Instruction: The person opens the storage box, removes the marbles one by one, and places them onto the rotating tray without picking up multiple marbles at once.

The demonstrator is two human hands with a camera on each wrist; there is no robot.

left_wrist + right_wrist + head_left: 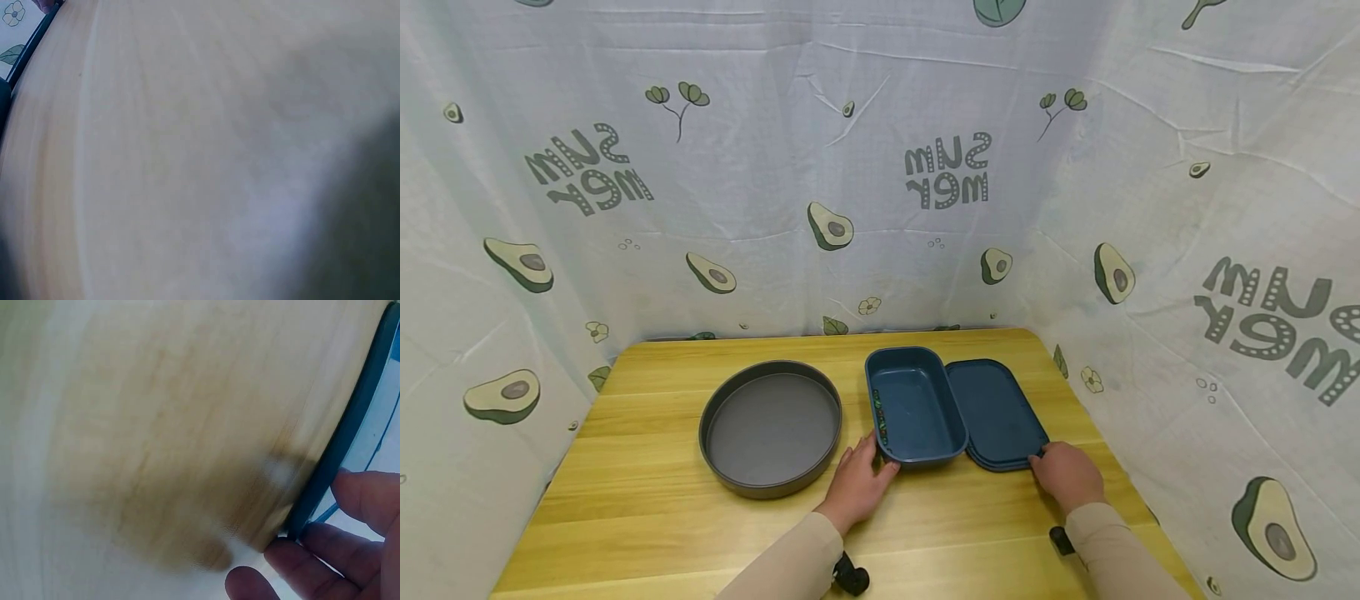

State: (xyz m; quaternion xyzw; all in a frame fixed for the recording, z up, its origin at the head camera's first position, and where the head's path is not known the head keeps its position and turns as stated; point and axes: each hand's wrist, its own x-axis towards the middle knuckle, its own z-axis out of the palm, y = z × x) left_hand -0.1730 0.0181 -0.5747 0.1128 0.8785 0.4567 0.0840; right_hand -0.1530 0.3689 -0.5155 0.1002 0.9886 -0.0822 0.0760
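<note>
A dark blue rectangular container point(921, 412) stands on the table, with a row of small green and reddish pieces point(881, 417) along its left wall. My left hand point(857, 483) touches its near left corner, fingers extended at the side and thumb at the front. Right beside the container lies a flat blue lid point(996, 408). My right hand point(1071, 475) pinches the lid's near right corner. In the right wrist view, the thumb point(365, 494) is over the lid's rim point(340, 437) and fingers are at its edge. The left wrist view shows mostly tabletop, not the left hand's contact.
A round dark grey pan point(771, 429) sits to the left of the container. The yellow wooden table point(655, 467) is bounded behind and at the sides by white curtains point(760, 183) printed with avocados.
</note>
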